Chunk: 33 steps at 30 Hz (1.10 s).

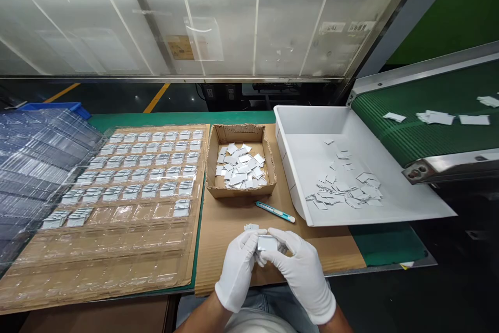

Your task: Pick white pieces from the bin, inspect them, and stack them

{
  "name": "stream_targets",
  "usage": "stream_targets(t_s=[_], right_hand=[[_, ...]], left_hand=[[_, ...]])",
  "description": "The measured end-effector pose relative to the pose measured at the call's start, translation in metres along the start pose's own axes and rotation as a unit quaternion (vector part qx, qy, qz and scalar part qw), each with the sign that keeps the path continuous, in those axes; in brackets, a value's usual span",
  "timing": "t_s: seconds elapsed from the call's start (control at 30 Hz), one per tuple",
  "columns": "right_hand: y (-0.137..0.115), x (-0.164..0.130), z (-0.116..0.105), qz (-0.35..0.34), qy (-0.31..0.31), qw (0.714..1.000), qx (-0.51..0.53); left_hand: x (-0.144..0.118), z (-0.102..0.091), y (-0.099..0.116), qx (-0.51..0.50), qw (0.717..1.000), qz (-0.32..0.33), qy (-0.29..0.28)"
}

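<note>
Two gloved hands meet low in the middle of the view, over the brown cardboard sheet (234, 218) on the surface. Both pinch a small stack of white plates (267, 243) between their fingertips. The left hand (237, 265) grips the stack from the left side, and the right hand (300, 270) curls around it from the right. A few plate edges stick up just above the left fingers.

Just beyond the hands lies a blue-handled knife (275, 212) on the cardboard. Behind it sits a small cardboard box (240, 161) with a loose pile of the same white plates inside. To the right, a white bin (409, 203) holds more loose plates, and a green belt (409, 115) above it carries a few more.

To the left lies a clear tray (117, 250) with many little pockets. By my judgement, about half is done: the far rows hold plate stacks, the next row has some gaps, and the near rows are still bare. More clear trays (35, 156) are stacked at the far left.
</note>
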State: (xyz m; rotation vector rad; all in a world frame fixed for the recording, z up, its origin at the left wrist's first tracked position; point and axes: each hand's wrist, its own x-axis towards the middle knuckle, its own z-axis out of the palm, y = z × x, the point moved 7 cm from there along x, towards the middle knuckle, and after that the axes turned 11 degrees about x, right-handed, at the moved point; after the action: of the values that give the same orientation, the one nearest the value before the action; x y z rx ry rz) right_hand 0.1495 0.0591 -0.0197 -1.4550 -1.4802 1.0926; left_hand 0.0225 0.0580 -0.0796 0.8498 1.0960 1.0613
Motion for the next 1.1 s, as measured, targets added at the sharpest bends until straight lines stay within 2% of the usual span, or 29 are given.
stream_targets(t_s=[0.37,0.53,0.6,0.73,0.93,1.1], right_hand=[[-0.005,-0.001,-0.003,-0.012,0.006,1.0,0.017],[-0.003,-0.002,0.0,-0.048,-0.014,0.999,0.008],[0.001,-0.002,-0.002,-0.036,-0.005,0.999,0.025],[0.01,-0.002,-0.007,0.027,0.023,0.996,0.079],[0.008,-0.001,-0.008,0.05,0.03,0.993,0.1],[0.01,-0.002,-0.008,0.072,0.033,0.993,0.093]], left_hand=[[-0.002,0.003,0.006,0.019,1.0,-0.006,0.005],[-0.003,0.001,0.01,0.114,0.991,-0.065,0.033],[-0.002,0.003,0.014,0.13,0.989,-0.07,0.02],[0.0,0.007,0.013,0.097,0.993,-0.053,-0.03],[0.0,0.003,0.004,0.058,0.997,-0.047,-0.03],[0.0,0.003,0.003,0.068,0.996,-0.049,-0.031]])
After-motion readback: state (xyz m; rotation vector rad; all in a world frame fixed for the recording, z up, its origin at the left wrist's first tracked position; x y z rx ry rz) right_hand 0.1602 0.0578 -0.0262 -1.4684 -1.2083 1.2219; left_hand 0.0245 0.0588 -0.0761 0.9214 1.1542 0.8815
